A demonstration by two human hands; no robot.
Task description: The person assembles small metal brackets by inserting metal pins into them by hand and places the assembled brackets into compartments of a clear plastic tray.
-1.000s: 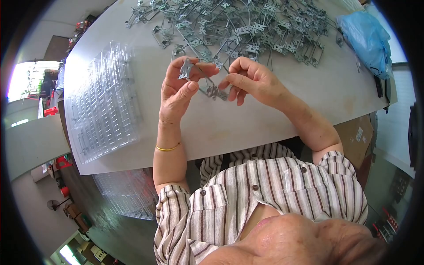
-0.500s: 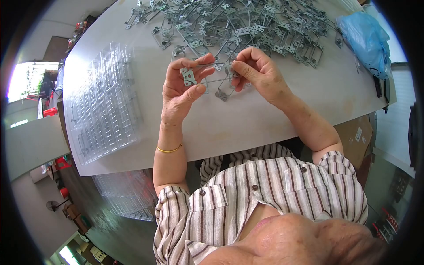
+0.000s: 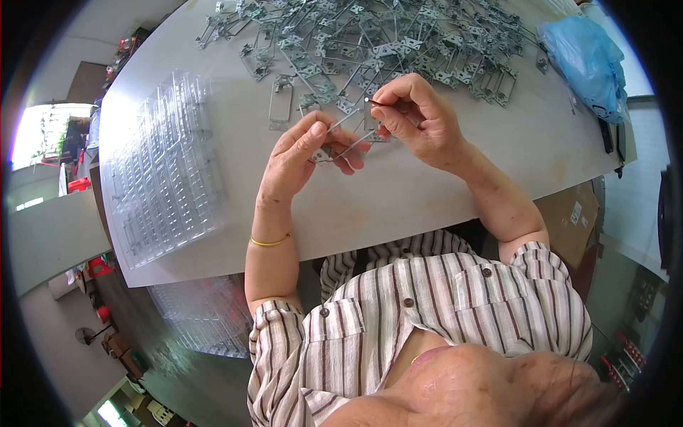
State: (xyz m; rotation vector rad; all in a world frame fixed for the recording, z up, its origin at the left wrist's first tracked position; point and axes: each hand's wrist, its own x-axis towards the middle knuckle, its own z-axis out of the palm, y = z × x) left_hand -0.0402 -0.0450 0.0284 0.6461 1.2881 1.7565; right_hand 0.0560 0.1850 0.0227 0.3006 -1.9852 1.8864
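My left hand (image 3: 302,153) is closed round a metal bracket (image 3: 322,154), whose two thin rods point up and right towards my other hand. My right hand (image 3: 420,117) has thumb and index finger pinched at the ends of the rods, on a small dark piece (image 3: 371,102) too small to name. Behind both hands lies a large heap of metal brackets with wire rods (image 3: 398,46). One rectangular wire bracket (image 3: 280,103) rests on the table just beyond my left hand.
Clear plastic trays (image 3: 167,171) lie on the left of the white table (image 3: 370,206). A blue plastic bag (image 3: 583,64) is at the right edge, with a dark object (image 3: 606,135) near it. More clear trays (image 3: 203,313) sit below the table, and a cardboard box (image 3: 569,220) stands lower right.
My left hand has turned and lowered, tilting the bracket so its rods point up and right. My right hand has moved from the bracket's side to a pinch near the rod ends.
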